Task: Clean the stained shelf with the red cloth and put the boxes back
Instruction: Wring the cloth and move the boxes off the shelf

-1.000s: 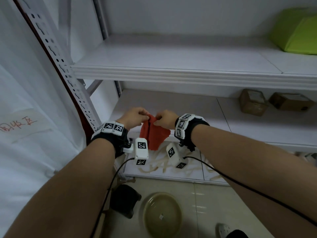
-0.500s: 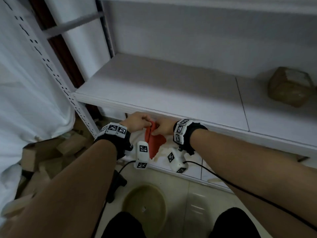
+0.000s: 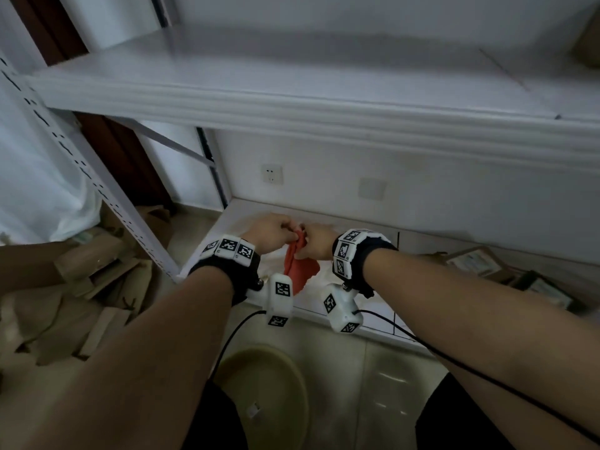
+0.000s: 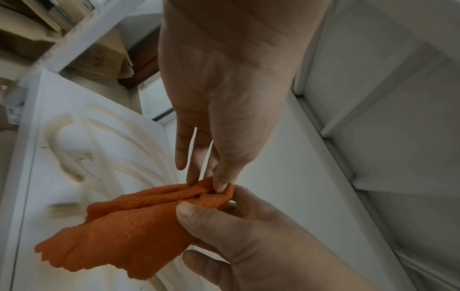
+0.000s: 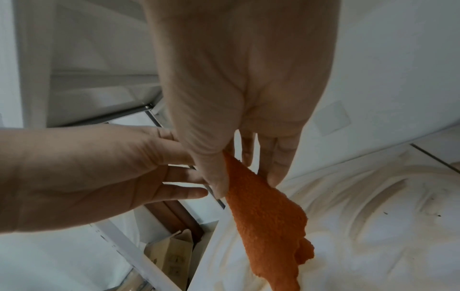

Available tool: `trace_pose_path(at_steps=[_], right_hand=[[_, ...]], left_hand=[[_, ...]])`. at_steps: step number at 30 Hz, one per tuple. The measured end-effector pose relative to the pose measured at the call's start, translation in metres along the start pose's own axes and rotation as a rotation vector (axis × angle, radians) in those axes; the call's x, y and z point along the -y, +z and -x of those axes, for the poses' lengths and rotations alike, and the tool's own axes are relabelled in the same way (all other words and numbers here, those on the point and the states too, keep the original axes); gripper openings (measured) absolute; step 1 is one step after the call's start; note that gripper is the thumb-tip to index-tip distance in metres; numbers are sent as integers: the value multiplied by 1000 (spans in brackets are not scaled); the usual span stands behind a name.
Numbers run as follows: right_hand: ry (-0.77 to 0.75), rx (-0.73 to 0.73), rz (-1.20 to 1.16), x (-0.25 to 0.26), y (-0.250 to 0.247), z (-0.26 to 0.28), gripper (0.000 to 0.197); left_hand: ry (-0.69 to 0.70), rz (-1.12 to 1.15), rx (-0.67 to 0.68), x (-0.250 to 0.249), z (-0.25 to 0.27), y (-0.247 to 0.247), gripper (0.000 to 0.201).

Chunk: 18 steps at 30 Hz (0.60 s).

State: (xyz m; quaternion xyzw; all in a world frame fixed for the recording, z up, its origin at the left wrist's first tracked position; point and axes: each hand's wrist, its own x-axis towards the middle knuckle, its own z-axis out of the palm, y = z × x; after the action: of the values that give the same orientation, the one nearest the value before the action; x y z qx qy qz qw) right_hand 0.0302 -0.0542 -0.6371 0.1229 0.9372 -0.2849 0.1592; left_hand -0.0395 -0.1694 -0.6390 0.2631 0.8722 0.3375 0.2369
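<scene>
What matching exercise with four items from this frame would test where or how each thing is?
Things:
1. red cloth
2. bottom shelf
3. round basin
4. wall socket

States or places:
a. on the floor below the arms
b. pinched by both hands
c. on the back wall under the upper shelf
d. smeared with pale streaks

Pairs: 1-b, 2-d, 3-a, 4-c

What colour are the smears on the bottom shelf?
Pale yellowish-beige smears on the white bottom shelf; right wrist view.
</scene>
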Motion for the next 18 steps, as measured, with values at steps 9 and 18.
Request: trace_pose_path(at_steps=[9, 18], right_hand=[[-9, -175, -208, -49, 21, 72, 55], [137, -304, -330, -114, 11, 149, 44]], left_hand=[[194, 33, -48, -43, 40, 50, 14], [356, 122, 27, -112, 64, 103, 16]])
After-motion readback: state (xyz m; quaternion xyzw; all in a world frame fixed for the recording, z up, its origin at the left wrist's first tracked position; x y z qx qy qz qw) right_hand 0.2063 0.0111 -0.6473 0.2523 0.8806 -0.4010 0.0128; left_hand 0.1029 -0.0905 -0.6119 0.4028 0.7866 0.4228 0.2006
